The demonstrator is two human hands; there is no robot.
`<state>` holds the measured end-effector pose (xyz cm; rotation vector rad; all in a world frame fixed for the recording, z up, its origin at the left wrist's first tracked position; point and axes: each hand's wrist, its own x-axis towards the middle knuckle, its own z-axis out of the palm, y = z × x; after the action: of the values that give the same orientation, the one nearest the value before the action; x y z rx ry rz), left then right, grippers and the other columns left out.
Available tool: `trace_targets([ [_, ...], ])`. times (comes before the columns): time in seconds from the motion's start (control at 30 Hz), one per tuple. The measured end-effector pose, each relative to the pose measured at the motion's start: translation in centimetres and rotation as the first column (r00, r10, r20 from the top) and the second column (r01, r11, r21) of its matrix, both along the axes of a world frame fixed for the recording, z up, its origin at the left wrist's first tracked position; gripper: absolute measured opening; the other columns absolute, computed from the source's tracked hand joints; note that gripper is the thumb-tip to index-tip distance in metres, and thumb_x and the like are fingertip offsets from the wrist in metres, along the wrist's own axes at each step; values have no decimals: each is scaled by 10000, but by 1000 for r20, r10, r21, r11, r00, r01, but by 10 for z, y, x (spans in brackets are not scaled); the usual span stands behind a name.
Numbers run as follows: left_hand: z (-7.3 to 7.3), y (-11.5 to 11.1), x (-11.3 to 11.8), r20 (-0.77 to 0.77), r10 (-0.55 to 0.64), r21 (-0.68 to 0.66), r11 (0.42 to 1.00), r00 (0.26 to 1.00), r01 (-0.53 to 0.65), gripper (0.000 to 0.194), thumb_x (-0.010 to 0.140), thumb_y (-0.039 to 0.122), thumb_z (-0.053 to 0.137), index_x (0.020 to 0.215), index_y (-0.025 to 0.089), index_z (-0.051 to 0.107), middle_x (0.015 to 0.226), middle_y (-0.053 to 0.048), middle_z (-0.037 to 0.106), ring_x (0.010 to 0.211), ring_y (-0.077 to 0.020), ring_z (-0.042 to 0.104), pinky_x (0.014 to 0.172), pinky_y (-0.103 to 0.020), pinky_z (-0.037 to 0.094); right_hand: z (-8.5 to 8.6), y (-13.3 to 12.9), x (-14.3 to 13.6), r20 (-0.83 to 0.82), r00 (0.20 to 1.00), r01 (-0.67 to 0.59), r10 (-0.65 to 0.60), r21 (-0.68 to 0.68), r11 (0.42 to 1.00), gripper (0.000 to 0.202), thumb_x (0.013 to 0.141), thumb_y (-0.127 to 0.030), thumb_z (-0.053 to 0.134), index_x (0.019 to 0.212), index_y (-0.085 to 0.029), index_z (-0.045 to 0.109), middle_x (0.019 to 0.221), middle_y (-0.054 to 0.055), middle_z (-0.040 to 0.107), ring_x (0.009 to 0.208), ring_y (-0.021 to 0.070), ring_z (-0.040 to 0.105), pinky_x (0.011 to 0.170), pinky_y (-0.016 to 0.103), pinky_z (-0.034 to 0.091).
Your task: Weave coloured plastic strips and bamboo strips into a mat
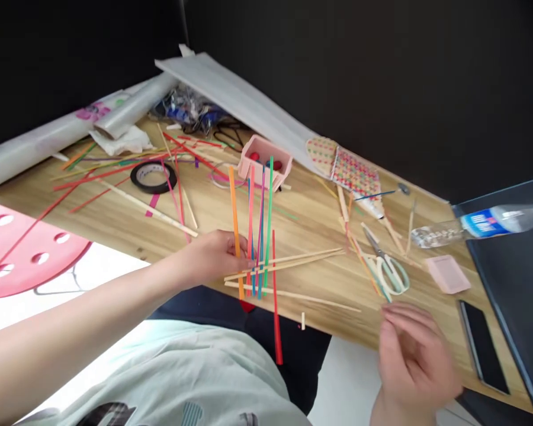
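Observation:
My left hand [217, 257] is closed at the left edge of a loose lattice of strips. Upright in it stand an orange strip [234, 207], a pink strip [251, 219], a green strip [269, 207] and several blue and purple ones. Pale strips [302, 259] cross them sideways. A red strip [275, 296] stands at the lattice's right and sticks out past the table edge. My right hand [417, 355], slightly blurred, has thumb and fingers pinched together. Its fingertips meet the near end of a teal strip [384, 291]; whether they grip it is unclear.
Scissors [388, 269], a pink card [448, 274], a phone [484, 346] and a plastic bottle [484, 223] lie at the right. Behind are a pink box [265, 142], black tape [153, 177], scattered strips and a woven patterned piece [355, 171]. White rolls [128, 109] line the back.

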<state>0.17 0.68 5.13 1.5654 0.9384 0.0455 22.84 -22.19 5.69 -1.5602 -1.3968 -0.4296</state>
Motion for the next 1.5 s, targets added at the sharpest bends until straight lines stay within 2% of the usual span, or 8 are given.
trace_targets([
  [0.17, -13, 13, -9, -238, -3, 347, 934, 971, 88, 395, 742, 541, 646, 918, 188, 664, 687, -4, 648, 622, -182, 605, 545, -261, 410, -19, 27, -15, 95, 943, -227, 319, -521, 823, 398, 798, -70, 644, 1174, -198, 608, 1157, 93, 658, 1147, 254, 608, 965, 456, 517],
  [0.3, -10, 10, -23, -245, 190, 834, 542, 951, 107, 349, 901, 483, 535, 1015, 167, 628, 790, -53, 677, 704, -222, 651, 620, -314, 474, -18, 68, -21, 147, 852, -260, 502, -714, 650, 457, 878, -230, 618, 1318, -176, 509, 1378, 93, 569, 1349, 236, 460, 1112, 460, 413],
  [0.37, -16, 1, -25, -142, 36, 928, 353, 989, 121, 271, 934, 392, 530, 1004, 153, 636, 927, -88, 699, 876, -241, 674, 766, -354, 524, -18, 86, -22, 157, 806, -236, 570, -799, 554, 511, 905, -332, 593, 1377, -191, 459, 1471, 57, 494, 1413, 225, 378, 1159, 473, 348],
  [0.43, -26, -10, -23, -104, -198, 947, 281, 975, 158, 264, 944, 312, 534, 1122, 141, 626, 1177, -113, 678, 1122, -252, 627, 945, -379, 512, -21, 98, -22, 156, 772, -208, 616, -854, 477, 583, 914, -416, 569, 1427, -194, 405, 1523, 28, 432, 1447, 217, 320, 1186, 479, 293],
  [0.63, -49, -24, -10, -187, -339, 884, 351, 922, 309, 451, 972, 346, 497, 1366, 126, 510, 1460, -86, 508, 1349, -264, 482, 1116, -439, 437, -34, 96, -25, 113, 749, -214, 653, -891, 401, 636, 929, -556, 481, 1417, -156, 410, 1541, 20, 403, 1458, 199, 296, 1204, 437, 210],
  [0.87, -47, -21, -5, -158, -448, 856, 382, 880, 349, 457, 959, 345, 529, 1361, 126, 520, 1458, -74, 508, 1364, -266, 464, 1139, -436, 422, -35, 69, -36, 117, 851, -129, 512, -898, 420, 722, 897, -611, 495, 1439, -150, 376, 1513, 56, 443, 1460, 223, 297, 1216, 466, 138],
  [1.17, -46, -19, -4, -139, -480, 823, 431, 866, 370, 454, 959, 355, 528, 1360, 141, 520, 1443, -84, 526, 1386, -253, 435, 1179, -429, 373, -35, 94, -34, 101, 885, -111, 455, -902, 418, 918, 845, -724, 448, 1505, -113, 264, 1545, 162, 363, 1444, 318, 324, 1187, 575, 184],
  [1.5, -48, -18, -3, -110, -484, 813, 458, 868, 359, 448, 932, 323, 579, 1349, 165, 532, 1440, -86, 531, 1374, -268, 451, 1168, -452, 379, -31, 104, -34, 143, 861, -84, 488, -907, 412, 755, 934, -554, 433, 1493, -71, 276, 1568, 155, 312, 1459, 296, 300, 1185, 574, 178],
])
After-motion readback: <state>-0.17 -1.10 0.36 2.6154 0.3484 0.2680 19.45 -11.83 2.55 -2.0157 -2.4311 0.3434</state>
